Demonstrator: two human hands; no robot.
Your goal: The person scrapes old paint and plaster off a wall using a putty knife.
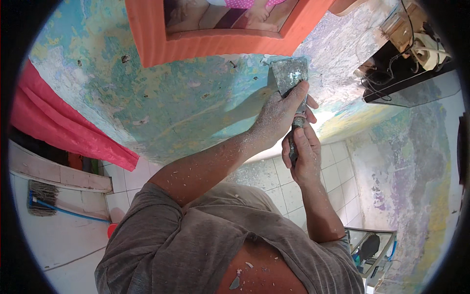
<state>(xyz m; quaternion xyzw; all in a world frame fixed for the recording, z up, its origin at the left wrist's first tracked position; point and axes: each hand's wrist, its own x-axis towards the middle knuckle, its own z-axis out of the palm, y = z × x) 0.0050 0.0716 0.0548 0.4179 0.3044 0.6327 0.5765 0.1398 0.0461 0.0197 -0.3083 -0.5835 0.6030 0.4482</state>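
A paint scraper [291, 72] with a wide, worn metal blade points up at the wall [186, 103], whose patchy green, yellow and white paint is partly flaked off. My left hand [278, 113], dusted with white flakes, is closed around the scraper where the blade narrows, thumb along the blade. Lower down, my right hand [307, 156] grips its dark handle, fingers wrapped round it. The blade's edge lies at the wall just below an orange picture frame [215, 44]; whether it touches cannot be made out exactly. Paint chips cling to my arms and chest.
A nail [233, 64] sticks out below the frame. At left hangs a pink curtain [63, 117], with a broom [42, 198] beneath it. Upper right, a dark shelf [409, 81] carries loose cables. A glass-sided stand [374, 250] is at lower right, above the tiled floor [291, 198].
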